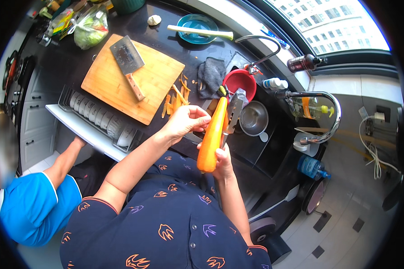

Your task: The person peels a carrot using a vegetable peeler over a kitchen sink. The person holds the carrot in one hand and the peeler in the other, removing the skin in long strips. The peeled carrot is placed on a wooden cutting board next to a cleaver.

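- Here's our carrot (pixel 212 139), held up in front of the dark shirt (pixel 166 210), narrow tip pointing away from us, thick end toward the body; its visible face looks smooth and bright.
- We've got the right hand (pixel 223 162) wrapped around the thick end, a firm hold, and that's where we want it: low, leaving the long flank free.
- Up comes the left hand (pixel 188 122), thumb and fingers bent close together just beside the carrot; whether they touch it or pinch anything, we cannot tell.
- Along the carrot's right side runs a slotted metal tool (pixel 232 117), its lower end near the right hand; we can't see what grips it.
- We judge this to be peeling: we'd do well to turn the carrot a little between strokes, run long and light toward the tip, and keep fingers off the edge's path.
- Out on the counter (pixel 162 45), orange peelings (pixel 178 102) lie scattered beside the cutting board (pixel 107 76); we'd gather them together.
- On that board, the cleaver (pixel 126 58) rests flat, well apart from both hands.
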